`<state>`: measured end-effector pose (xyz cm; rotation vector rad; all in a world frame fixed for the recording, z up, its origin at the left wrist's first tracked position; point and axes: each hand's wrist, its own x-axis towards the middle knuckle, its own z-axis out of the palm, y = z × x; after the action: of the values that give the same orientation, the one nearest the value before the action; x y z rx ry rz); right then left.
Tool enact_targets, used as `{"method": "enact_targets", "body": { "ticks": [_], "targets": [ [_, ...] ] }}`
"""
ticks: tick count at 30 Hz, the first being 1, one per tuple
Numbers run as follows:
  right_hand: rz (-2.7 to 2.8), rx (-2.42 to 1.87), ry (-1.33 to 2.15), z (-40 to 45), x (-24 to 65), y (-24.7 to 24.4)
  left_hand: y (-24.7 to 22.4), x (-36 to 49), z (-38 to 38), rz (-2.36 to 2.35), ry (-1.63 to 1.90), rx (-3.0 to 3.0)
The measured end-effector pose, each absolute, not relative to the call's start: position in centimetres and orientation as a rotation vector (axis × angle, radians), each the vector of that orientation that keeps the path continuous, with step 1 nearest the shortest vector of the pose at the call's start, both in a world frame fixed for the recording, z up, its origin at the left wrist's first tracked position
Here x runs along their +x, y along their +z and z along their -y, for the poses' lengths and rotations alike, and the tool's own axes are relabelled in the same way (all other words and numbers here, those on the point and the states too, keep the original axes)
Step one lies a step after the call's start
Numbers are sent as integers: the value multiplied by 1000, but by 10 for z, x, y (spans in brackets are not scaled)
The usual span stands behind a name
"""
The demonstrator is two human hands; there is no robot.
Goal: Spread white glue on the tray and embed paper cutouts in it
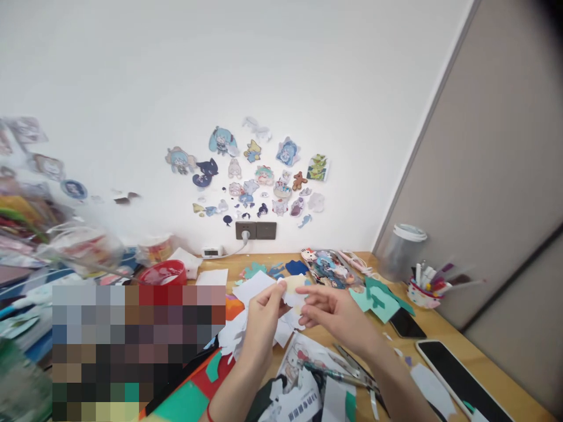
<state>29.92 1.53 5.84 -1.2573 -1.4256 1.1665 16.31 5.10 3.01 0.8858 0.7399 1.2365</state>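
Note:
Between the thumb and fingers of my left hand [264, 310] is a small white and pale yellow paper cutout [294, 289], raised above the table. My right hand [336, 309] comes in from the other side, its fingers apart, with the index fingertip at the cutout's right edge. Whether that fingertip presses on the paper I cannot tell. White paper scraps [237, 334] lie beneath and left of my hands. Below them, near my right forearm, are a pair of scissors [356, 366], a pen [329, 374] and a printed sheet [292, 358].
Green paper pieces [378, 299], a phone [407, 323] and a tablet-like device [460, 375] are on the right. Behind them stand a pen holder [424, 293] and a clear lidded jar [402, 252]. A red container [163, 272] is at left; stickers cover the wall around a socket [255, 230].

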Motion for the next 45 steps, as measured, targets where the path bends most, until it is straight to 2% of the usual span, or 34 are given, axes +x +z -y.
{"method": "enact_targets", "body": {
  "ticks": [13,29,45],
  "targets": [
    [1297,-1164,1102,-43,287,56,36,156,-55,-736,1304,999],
    [1247,-1141,1283,-49,280,52,30,153,-59,-838,1364,951],
    [1258,-1170,1185,-55,278,47,23,157,-62,-865,1372,896]
  ]
}}
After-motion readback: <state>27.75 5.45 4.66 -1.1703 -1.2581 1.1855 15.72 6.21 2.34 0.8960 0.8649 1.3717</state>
